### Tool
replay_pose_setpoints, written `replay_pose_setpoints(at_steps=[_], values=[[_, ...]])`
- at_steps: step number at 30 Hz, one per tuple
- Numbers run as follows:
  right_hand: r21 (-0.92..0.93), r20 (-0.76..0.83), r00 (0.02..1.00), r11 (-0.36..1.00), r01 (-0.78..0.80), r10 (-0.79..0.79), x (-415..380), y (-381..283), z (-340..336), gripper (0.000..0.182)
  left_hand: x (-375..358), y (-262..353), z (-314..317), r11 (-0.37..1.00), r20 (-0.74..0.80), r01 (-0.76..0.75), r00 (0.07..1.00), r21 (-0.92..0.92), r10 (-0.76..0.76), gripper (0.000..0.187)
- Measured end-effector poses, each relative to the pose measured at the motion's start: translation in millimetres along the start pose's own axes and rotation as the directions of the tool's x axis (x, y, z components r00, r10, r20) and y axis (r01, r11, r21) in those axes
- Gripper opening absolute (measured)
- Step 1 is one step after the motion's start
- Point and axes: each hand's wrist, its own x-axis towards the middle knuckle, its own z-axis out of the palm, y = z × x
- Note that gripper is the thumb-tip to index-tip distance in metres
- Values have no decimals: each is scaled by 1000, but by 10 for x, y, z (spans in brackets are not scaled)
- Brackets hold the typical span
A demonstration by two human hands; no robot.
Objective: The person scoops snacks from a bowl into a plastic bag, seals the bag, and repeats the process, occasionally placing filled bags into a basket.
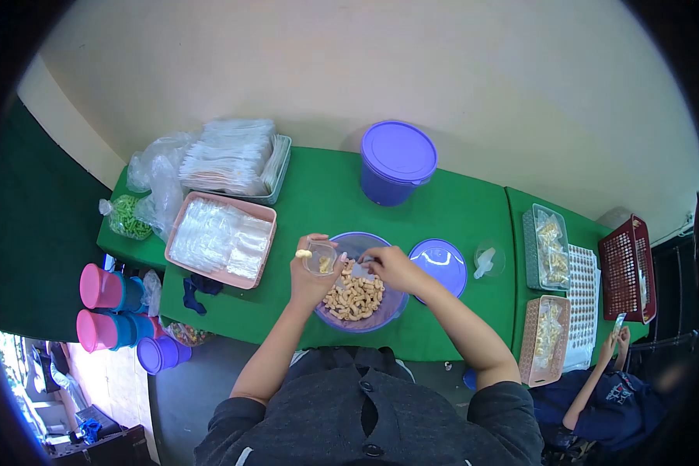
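A purple bowl (396,312) in front of me holds a heap of pale tan, finger-shaped snack pieces (355,299). Above its left rim, my left hand (311,281) is closed around a small clear plastic cup (320,259). A few pale pieces show in the cup, and one lies at its left edge by my fingers. My right hand (387,268) reaches over the bowl's upper right side with its fingers bent together beside something whitish and translucent. What they grip is too small to make out.
A purple lid (439,270) and a clear dish (489,260) lie to the right; a lidded purple tub (398,161) stands behind. Plastic bags fill a pink tray (180,256) at left. At right are baskets of packed snacks (550,334) and another person's hands (617,342).
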Motion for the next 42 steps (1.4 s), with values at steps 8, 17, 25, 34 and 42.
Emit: replay_pose_setpoints(at_steps=[8,17,25,34,42], values=[[19,466,858,967,-253,215,182,465,477,18,-165,-33,-52,997,49,52,997,49,-54,46],[415,304,913,824,-385,273,-18,148,-90,27,-14,123,-105,998,64,60,996,20,-61,46],[716,-47,936,665,-211,348,-621,-132,-819,30,12,60,0,959,258,-9,964,282,-66,63],[695,-459,827,711,108,324,-908,-686,-855,28,-120,150,283,835,405,-231,914,500,11,84],[277,-531,846,953,120,48,-980,-1124,-466,20,-137,301,370,820,403,-299,911,488,92,82]])
